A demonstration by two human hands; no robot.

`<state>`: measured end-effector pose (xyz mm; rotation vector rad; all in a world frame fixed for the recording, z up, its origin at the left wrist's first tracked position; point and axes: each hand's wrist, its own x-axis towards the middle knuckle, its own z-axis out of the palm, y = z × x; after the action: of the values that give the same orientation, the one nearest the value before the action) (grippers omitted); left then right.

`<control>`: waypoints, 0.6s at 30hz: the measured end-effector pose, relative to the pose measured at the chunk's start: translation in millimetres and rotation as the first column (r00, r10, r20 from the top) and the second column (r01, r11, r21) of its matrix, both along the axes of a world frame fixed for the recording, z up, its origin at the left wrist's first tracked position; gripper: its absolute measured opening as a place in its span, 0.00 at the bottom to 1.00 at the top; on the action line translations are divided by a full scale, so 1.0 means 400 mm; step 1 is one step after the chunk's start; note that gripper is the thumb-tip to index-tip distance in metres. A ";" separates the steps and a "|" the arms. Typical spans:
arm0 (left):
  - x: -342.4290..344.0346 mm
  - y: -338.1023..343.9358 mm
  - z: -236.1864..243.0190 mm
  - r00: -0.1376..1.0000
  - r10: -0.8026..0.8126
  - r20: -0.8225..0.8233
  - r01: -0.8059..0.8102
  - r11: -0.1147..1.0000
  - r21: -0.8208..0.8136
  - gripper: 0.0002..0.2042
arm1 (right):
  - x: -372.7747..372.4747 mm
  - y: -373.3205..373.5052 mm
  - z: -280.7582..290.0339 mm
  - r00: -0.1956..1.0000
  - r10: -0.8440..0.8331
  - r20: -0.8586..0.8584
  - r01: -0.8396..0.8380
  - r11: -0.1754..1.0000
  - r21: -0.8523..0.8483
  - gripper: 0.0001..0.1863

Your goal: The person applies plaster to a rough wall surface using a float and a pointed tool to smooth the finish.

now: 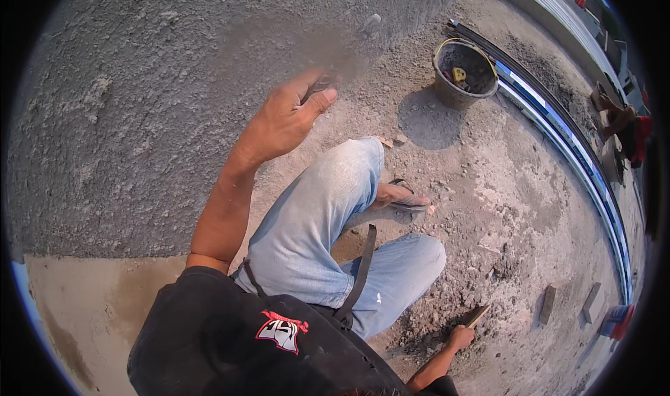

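Rough wall, gritty sunlit ground.
Your right grip clasps a flat tool; your left grip, I cannot tell.

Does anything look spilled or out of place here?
Possibly: crumbly grey rubble lies loose on the ground near the right hand, as if spilled. A dark strap also looks askew, its end hanging over the jeans.

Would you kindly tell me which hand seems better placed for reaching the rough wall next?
The left hand, probably: it is raised in front of the wall, though a blur hides whether it holds anything. The right hand is farther off, near the ground, holding a tan strip.
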<state>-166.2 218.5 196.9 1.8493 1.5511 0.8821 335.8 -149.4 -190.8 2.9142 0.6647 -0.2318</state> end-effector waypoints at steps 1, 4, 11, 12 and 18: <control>-0.056 -0.017 -0.014 0.993 0.116 -0.018 -0.116 0.993 -0.025 0.18 | 0.000 -0.007 -0.002 1.000 0.025 0.003 -0.025 1.000 0.005 0.15; -0.288 -0.046 -0.208 0.944 0.327 -0.031 -0.328 0.932 -0.153 0.18 | 0.014 -0.009 -0.044 1.000 0.003 0.005 -0.003 1.000 -0.006 0.15; -0.591 -0.267 -0.815 0.785 0.586 -0.201 -0.560 0.532 -0.635 0.19 | 0.003 -0.014 -0.038 0.999 0.031 0.031 -0.029 0.999 -0.043 0.16; -0.655 -0.336 -0.900 0.734 0.622 -0.273 -0.635 0.486 -0.601 0.19 | -0.020 -0.005 -0.036 0.998 0.054 0.016 -0.053 0.998 -0.036 0.16; -0.753 -0.596 -1.229 0.072 0.988 -0.137 -0.555 -0.074 -0.828 0.12 | -0.013 0.013 -0.061 0.998 0.059 -0.019 -0.060 0.994 -0.095 0.18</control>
<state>-467.3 -20.1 -294.9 -0.3356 2.1196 0.8785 330.4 -144.1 -215.3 2.7994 0.7211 -0.2723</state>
